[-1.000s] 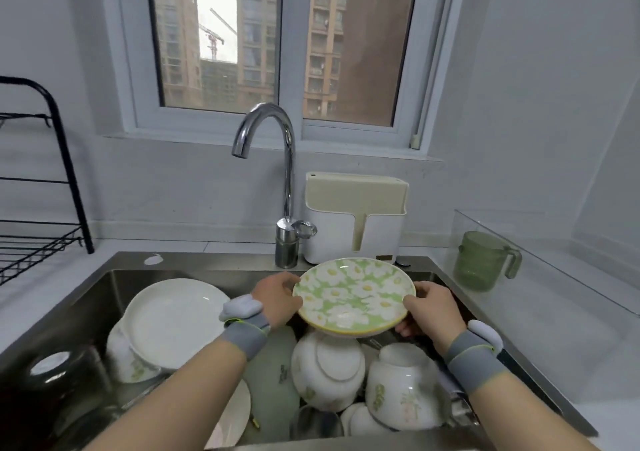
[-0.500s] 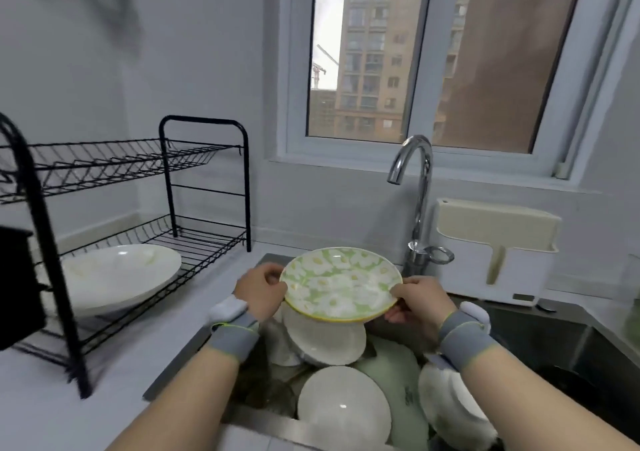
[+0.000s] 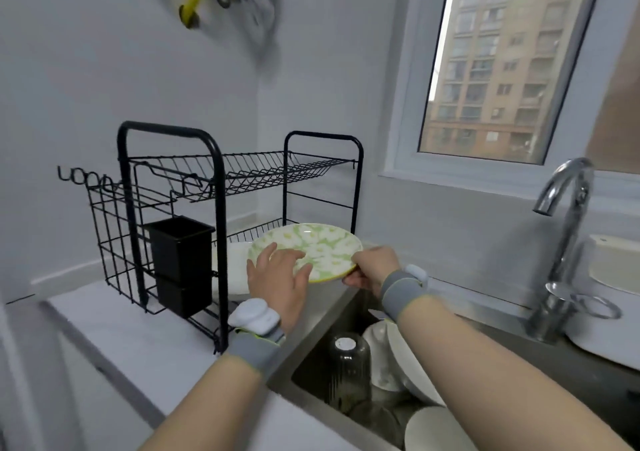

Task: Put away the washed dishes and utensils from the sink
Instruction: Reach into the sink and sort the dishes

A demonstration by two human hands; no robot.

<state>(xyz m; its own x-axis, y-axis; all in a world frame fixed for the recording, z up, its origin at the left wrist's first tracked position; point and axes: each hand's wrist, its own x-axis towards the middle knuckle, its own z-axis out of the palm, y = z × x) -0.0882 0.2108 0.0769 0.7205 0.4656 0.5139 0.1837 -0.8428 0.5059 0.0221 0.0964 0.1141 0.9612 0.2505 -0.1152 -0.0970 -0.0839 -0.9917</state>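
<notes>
the right hand [image 3: 372,270] pinches the right rim of the round green-and-white flowered ceramic plate [image 3: 320,251], thumb on top and fingers curled beneath. the left hand [image 3: 277,279] is at the plate's near left side with its fingers spread and nearly straight, gripping nothing; whether the fingertips touch the plate i cannot tell. both wrists wear grey fabric bands, and the left band carries a white plastic device [image 3: 254,313].

the plate is in the air, roughly level and tipped a little toward the camera, over the corner where the counter meets the sink, just in front of the lower tier of the black two-tier wire dish rack [image 3: 242,173]. a plain white plate [image 3: 233,270] lies on that lower tier, mostly hidden behind the left hand and the flowered plate. a black rectangular plastic cutlery holder [image 3: 180,246] hangs on the rack's near end. the rack stands on the white counter [image 3: 138,339].

below the right forearm is the stainless steel sink [image 3: 311,345]. it holds an upturned dark ribbed glass [image 3: 348,364], stacked white dishes [image 3: 405,353] beside it, and a white round dish [image 3: 436,430] nearer the camera. the curved chrome faucet [image 3: 568,215] rises at the right, under the white-framed window [image 3: 408,104].
</notes>
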